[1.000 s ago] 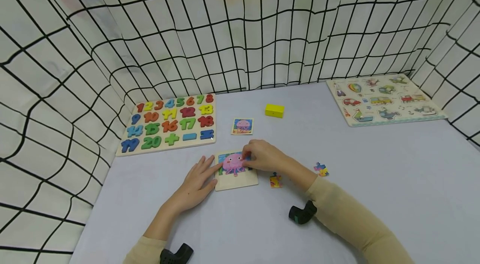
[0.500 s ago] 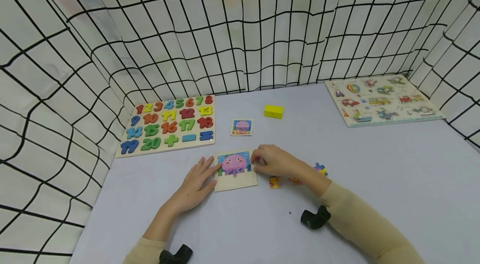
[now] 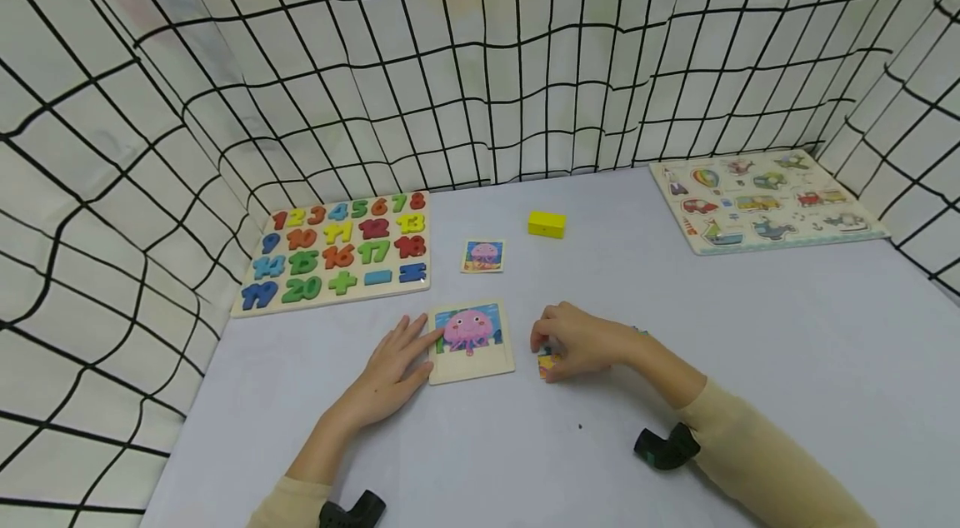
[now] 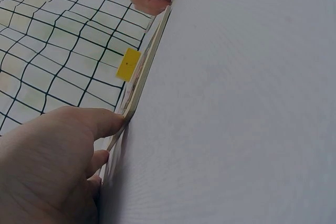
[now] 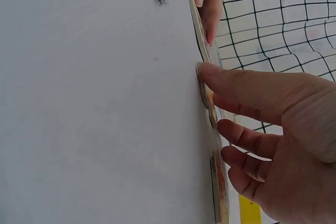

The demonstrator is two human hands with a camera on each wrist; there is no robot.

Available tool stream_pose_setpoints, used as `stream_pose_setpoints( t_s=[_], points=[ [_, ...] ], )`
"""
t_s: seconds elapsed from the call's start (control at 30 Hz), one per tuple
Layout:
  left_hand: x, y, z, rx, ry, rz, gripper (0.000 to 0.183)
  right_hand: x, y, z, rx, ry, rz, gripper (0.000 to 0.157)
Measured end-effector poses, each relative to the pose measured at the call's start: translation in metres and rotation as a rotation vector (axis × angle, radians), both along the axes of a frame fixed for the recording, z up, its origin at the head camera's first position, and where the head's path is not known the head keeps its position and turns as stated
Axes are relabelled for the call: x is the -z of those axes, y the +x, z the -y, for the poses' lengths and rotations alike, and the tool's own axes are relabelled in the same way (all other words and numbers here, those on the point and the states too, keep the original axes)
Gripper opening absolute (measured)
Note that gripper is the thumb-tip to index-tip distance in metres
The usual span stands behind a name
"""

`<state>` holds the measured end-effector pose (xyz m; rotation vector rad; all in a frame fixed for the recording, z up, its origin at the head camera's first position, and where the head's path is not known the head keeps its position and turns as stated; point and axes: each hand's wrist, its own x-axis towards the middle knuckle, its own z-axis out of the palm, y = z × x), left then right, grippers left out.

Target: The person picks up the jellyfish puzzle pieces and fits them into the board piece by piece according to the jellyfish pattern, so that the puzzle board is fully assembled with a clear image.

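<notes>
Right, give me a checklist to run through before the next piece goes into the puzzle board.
1. Board steadied: ok, the left hand touches the left edge of the puzzle board.
2. Piece in hand: ok, the right hand holds the yellow-orange piece beside the board.
3. Bare space for it: ok, the strip along the near side shows plain wood.
4. Picture card uncovered: ok, just beyond the board.
5. Other loose pieces in plain sight: not ok, only a sliver of one shows past the right wrist.
6. Piece turned to fit: cannot tell, fingers partly cover it.
</notes>
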<state>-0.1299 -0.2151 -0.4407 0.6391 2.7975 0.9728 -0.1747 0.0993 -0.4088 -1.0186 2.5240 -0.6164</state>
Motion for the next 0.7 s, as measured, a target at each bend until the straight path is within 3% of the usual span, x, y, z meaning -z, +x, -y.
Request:
stream_pose_setpoints(
  t_s=[0.27,0.57,0.7],
  points=[
    [0.0012,0.0011,-0.0008,-0.004,-0.003,-0.001,0.047,0.0013,0.0039,-0.01,-0.015,-0.027,-0.023,0.025],
    [0.002,0.0016,-0.001,-0.01,-0.005,-0.001,0.047,0.0019,0.0039,-0.0096,-0.078,-0.049,0.003,0.024],
    [0.0008,0.0011,-0.0004,-0.007,-0.005,-0.002,0.047,0.0013,0.0042,-0.0083,-0.061,-0.062,0.043,0.029]
  ],
)
